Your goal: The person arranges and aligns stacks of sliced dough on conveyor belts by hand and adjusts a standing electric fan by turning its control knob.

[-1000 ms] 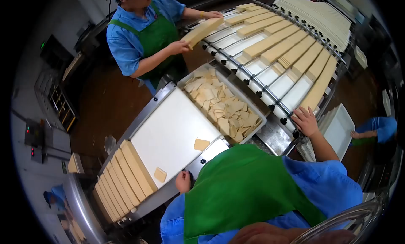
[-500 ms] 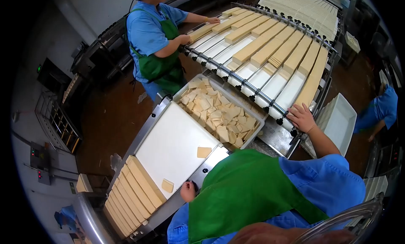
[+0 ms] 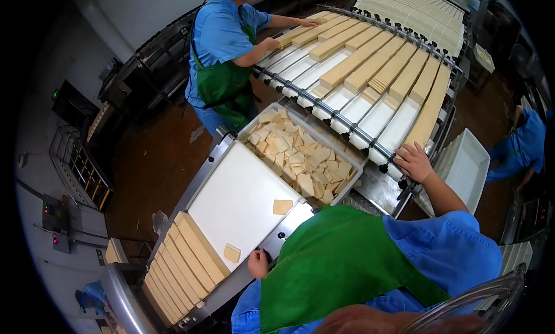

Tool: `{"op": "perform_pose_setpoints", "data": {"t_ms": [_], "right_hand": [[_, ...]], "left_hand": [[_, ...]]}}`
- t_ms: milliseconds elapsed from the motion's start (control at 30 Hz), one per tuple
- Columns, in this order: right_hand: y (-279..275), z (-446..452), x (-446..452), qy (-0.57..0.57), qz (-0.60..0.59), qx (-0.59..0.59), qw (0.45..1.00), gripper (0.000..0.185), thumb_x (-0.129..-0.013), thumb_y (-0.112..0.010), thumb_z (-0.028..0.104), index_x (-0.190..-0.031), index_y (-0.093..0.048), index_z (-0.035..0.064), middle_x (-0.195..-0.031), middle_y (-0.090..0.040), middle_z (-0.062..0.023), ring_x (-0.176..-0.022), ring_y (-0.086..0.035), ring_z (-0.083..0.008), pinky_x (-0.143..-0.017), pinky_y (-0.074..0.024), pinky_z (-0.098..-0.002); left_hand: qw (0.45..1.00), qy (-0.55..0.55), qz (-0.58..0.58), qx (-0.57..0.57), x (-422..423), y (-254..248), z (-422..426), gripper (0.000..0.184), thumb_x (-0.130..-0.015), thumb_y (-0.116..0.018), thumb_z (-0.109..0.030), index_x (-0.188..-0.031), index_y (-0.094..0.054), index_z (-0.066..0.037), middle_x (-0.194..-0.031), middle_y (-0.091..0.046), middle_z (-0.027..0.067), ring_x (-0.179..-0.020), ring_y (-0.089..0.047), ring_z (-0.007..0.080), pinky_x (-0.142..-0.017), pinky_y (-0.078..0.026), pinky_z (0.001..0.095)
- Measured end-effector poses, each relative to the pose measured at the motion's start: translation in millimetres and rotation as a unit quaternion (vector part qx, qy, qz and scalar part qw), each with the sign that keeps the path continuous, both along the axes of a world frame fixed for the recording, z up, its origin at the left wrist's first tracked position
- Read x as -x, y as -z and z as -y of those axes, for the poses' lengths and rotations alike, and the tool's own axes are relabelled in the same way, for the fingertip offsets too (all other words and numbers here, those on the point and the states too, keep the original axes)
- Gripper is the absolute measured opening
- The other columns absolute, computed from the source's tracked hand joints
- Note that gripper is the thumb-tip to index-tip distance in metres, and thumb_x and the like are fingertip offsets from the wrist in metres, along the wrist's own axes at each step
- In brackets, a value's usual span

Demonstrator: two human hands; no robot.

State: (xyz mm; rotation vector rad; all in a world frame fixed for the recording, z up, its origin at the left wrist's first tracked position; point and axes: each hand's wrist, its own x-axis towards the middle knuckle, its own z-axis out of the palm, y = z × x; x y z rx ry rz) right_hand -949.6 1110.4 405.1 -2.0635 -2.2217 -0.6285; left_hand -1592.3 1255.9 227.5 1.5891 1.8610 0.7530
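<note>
My left hand (image 3: pixel 258 264) is closed at the near rail of a white belt (image 3: pixel 243 186), with its fingers against a black knob (image 3: pixel 266 255). Two loose pale slices lie on that belt: one slice (image 3: pixel 232 253) close to this hand, another slice (image 3: pixel 282 207) near the belt's corner. My right hand (image 3: pixel 413 162) rests with spread fingers on the front edge of the slatted conveyor (image 3: pixel 347 121). Its fingertips touch or nearly touch the lower end of a long pale-yellow block (image 3: pixel 429 108). Several similar blocks lie in lanes to the left, one cut into slices (image 3: pixel 381 81).
A grey bin (image 3: pixel 357 167) full of pale offcuts (image 3: pixel 300 155) stands between the two conveyors. Long blocks (image 3: pixel 188 259) lie side by side at the belt's lower end. A co-worker (image 3: pixel 222 51) handles blocks opposite. A white tray (image 3: pixel 465 166) and another person (image 3: pixel 523 140) are at right.
The co-worker opposite has shifted right, their hands moving up along the blocks. The person at far right has changed posture. My two hands stay nearly where they were.
</note>
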Motion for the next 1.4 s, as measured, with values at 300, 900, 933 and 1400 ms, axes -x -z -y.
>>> {"op": "perform_pose_setpoints", "data": {"t_ms": [300, 900, 933, 1400], "right_hand": [[7.0, -1.9, -7.2, -0.014, -0.014, -0.012, 1.000, 0.034, -0.077, -0.070, 0.026, -0.112, -0.070, 0.0242, -0.134, -0.059, 0.0021, -0.132, -0.047, -0.0257, -0.114, -0.0322, -0.0546], [-1.8, -7.0, -10.3, -0.033, -0.021, 0.027, 0.999, 0.030, -0.078, -0.065, 0.017, -0.107, -0.071, 0.0198, -0.129, -0.062, -0.0008, -0.128, -0.051, -0.0287, -0.111, -0.0363, -0.0531], [-0.2, -7.4, -11.8, -0.031, -0.020, 0.028, 0.999, 0.029, -0.078, -0.063, 0.015, -0.106, -0.071, 0.0187, -0.129, -0.062, -0.0014, -0.128, -0.051, -0.0292, -0.111, -0.0367, -0.0529], [11.7, -11.6, -3.3, 0.174, -0.067, 0.045, 0.982, 0.053, -0.084, -0.068, 0.016, -0.136, -0.057, 0.0172, -0.150, -0.046, -0.0113, -0.139, -0.042, -0.0339, -0.113, -0.0301, -0.0579]], "left_hand": [[1.000, -0.011, 0.003, -0.004, 0.7, 5.9, 1.5, 0.024, -0.090, -0.068, -0.025, -0.081, -0.067, -0.004, -0.068, -0.066, 0.0112, -0.058, -0.061, 0.0213, -0.058, -0.048, 0.0359], [0.999, -0.002, -0.033, -0.007, -6.2, -18.0, 5.4, 0.024, -0.090, -0.069, -0.027, -0.081, -0.068, -0.005, -0.070, -0.067, 0.0120, -0.061, -0.063, 0.0249, -0.060, -0.049, 0.0375], [0.999, -0.011, -0.031, -0.007, -7.1, -18.6, 5.0, 0.024, -0.090, -0.069, -0.027, -0.081, -0.068, -0.005, -0.070, -0.067, 0.0120, -0.061, -0.063, 0.0249, -0.060, -0.049, 0.0375], [1.000, 0.010, -0.021, 0.018, -1.1, -27.3, 4.4, 0.025, -0.090, -0.066, -0.032, -0.085, -0.066, -0.007, -0.075, -0.067, 0.0140, -0.069, -0.065, 0.0349, -0.063, -0.049, 0.0446]]}}
